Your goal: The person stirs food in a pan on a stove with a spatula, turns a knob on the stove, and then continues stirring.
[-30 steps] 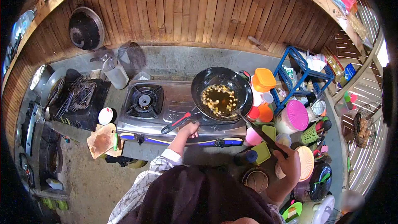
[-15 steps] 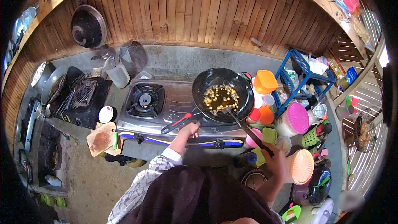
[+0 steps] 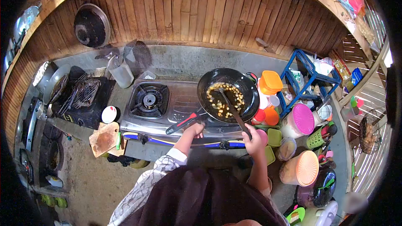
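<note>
A black wok (image 3: 251, 94) sits on the right side of the two-burner stove (image 3: 184, 88), with small pale pieces (image 3: 228, 87) in dark oil. My right hand (image 3: 254, 142) is closed round the dark handle of a spatula (image 3: 238, 119), whose blade end reaches into the wok's middle. By the stove's front edge, my left hand (image 3: 196, 130) is closed near the wok's red and black handle (image 3: 184, 123); what its fingers hold, if anything, is hidden.
The left burner (image 3: 148, 99) holds no pot. A cutting board (image 3: 104, 140) with a green-handled knife (image 3: 118, 141) lies left of the stove. Lidded containers (image 3: 299, 168) and a blue rack (image 3: 312, 73) crowd the right. A grill (image 3: 86, 92) stands far left.
My right hand has moved left and up toward the wok. The spatula's blade end has shifted from the wok's near side up to its middle, and the pale pieces are spread differently.
</note>
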Available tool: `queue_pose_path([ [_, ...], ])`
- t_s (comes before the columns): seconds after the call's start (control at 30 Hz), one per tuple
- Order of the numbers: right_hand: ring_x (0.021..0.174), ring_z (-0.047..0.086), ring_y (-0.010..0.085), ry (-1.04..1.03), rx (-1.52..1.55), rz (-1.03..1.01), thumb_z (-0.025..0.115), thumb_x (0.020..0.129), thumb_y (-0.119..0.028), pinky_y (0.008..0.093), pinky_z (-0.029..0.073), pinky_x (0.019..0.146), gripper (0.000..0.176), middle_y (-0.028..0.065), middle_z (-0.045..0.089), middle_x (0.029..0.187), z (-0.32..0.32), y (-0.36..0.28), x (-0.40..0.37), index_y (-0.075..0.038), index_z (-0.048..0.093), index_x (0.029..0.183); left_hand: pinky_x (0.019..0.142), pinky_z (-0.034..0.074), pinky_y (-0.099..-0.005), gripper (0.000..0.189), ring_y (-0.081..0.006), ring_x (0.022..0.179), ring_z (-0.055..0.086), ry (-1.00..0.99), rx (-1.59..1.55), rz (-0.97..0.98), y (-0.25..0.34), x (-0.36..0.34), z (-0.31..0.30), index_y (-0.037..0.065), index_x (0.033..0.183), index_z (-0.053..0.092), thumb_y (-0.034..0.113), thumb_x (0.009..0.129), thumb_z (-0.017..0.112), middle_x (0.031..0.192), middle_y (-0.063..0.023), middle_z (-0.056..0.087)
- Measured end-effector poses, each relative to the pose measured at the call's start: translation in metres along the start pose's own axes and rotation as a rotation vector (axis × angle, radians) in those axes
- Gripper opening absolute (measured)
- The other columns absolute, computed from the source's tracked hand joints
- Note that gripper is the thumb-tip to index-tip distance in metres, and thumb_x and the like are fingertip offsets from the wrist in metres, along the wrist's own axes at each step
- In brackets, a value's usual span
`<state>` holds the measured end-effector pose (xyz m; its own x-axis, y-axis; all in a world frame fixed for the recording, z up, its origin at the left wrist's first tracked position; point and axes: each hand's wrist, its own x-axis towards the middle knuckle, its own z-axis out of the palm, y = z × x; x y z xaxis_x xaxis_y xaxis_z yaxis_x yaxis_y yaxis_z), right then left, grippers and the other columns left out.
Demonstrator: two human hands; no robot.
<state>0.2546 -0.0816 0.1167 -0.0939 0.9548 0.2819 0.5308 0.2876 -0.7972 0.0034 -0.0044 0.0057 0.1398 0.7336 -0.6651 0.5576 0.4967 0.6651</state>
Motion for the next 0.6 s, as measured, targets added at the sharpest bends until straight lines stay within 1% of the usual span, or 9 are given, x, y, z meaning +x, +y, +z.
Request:
queue_pose_path([
  [0.03,0.087,0.056,0.0269,-0.05,0.047,0.082,0.051,0.079,-0.013,0.0301,0.042,0.076,0.034,0.0182,0.056,0.095,0.006,0.011,0.003,0.001,0.045,0.11,0.046,0.041,-0.0299,0.071,-0.0157,0.043,0.048,0.0,0.0,-0.001,-0.001,0.002,0.0,0.001,0.054,0.058,0.053,0.082,0.019,0.055,-0.0096,0.058],
  [0.1,0.09,0.054,0.0237,-0.045,0.021,0.04,0.051,0.08,-0.013,0.0288,0.041,0.078,0.036,0.0165,0.055,0.1,0.013,0.018,0.006,0.001,0.043,0.112,0.045,0.041,-0.0303,0.072,-0.0162,0.043,0.048,-0.005,0.002,-0.01,-0.003,0.008,0.001,0.001,0.056,0.058,0.056,0.081,0.019,0.056,-0.0102,0.058],
  [0.23,0.094,0.05,0.0171,-0.018,0.258,0.219,0.049,0.082,-0.011,0.0265,0.037,0.083,0.034,0.0133,0.054,0.102,0.014,0.006,0.016,0.002,0.044,0.112,0.044,0.041,-0.0316,0.073,-0.0171,0.041,0.047,0.021,-0.011,-0.001,-0.007,0.018,0.003,0.0,0.061,0.059,0.058,0.08,0.018,0.057,-0.0112,0.058],
  [0.3,0.058,0.046,0.006,0.163,0.107,0.013,0.052,0.08,-0.011,0.0201,0.04,0.057,0.031,0.0011,0.053,0.069,0.016,0.014,0.021,-0.005,0.05,0.11,0.041,0.04,-0.0325,0.071,-0.0172,0.038,0.046,-0.01,-0.008,-0.025,-0.009,0.022,0.003,-0.001,0.069,0.058,0.057,0.081,0.019,0.058,-0.0122,0.059],
  [0.33,0.058,0.048,0.0056,0.187,-0.03,0.055,0.053,0.08,-0.014,0.0197,0.04,0.056,0.029,0.0029,0.054,0.066,0.01,0.006,0.02,-0.007,0.052,0.108,0.041,0.04,-0.0325,0.071,-0.0172,0.038,0.046,-0.01,-0.008,-0.027,-0.009,0.022,0.002,-0.001,0.069,0.058,0.057,0.081,0.019,0.058,-0.0122,0.059],
  [0.37,0.058,0.048,0.0056,0.186,-0.029,0.056,0.053,0.08,-0.014,0.0197,0.04,0.056,0.029,0.0029,0.054,0.066,0.008,0.004,0.02,-0.007,0.052,0.108,0.04,0.04,-0.0327,0.069,-0.0171,0.038,0.046,-0.024,-0.01,-0.021,-0.01,0.022,0.002,0.0,0.071,0.057,0.056,0.081,0.019,0.057,-0.0123,0.058],
  [0.5,0.058,0.051,0.0097,0.263,-0.098,0.031,0.052,0.079,-0.015,0.0232,0.042,0.059,0.031,0.0068,0.056,0.067,-0.002,0.015,0.019,-0.005,0.052,0.108,0.04,0.039,-0.0319,0.065,-0.0169,0.038,0.046,-0.024,-0.031,-0.003,-0.006,0.017,0.002,0.001,0.068,0.055,0.053,0.082,0.02,0.056,-0.0117,0.058],
  [0.57,0.077,0.056,0.0277,0.047,-0.249,0.371,0.052,0.077,-0.013,0.0317,0.042,0.072,0.033,0.0195,0.057,0.086,-0.013,0.025,0.017,-0.003,0.05,0.109,0.04,0.039,-0.0316,0.065,-0.017,0.038,0.046,-0.018,-0.038,-0.013,-0.006,0.018,0.002,0.001,0.066,0.055,0.053,0.082,0.02,0.056,-0.0114,0.058],
  [0.6,0.077,0.056,0.0277,0.045,-0.249,0.37,0.052,0.077,-0.013,0.0317,0.042,0.072,0.033,0.0195,0.057,0.086,-0.016,0.029,0.014,-0.003,0.05,0.109,0.04,0.039,-0.0313,0.065,-0.0171,0.038,0.046,-0.012,-0.045,-0.022,-0.004,0.014,0.001,0.001,0.064,0.055,0.052,0.082,0.02,0.056,-0.0111,0.058],
])
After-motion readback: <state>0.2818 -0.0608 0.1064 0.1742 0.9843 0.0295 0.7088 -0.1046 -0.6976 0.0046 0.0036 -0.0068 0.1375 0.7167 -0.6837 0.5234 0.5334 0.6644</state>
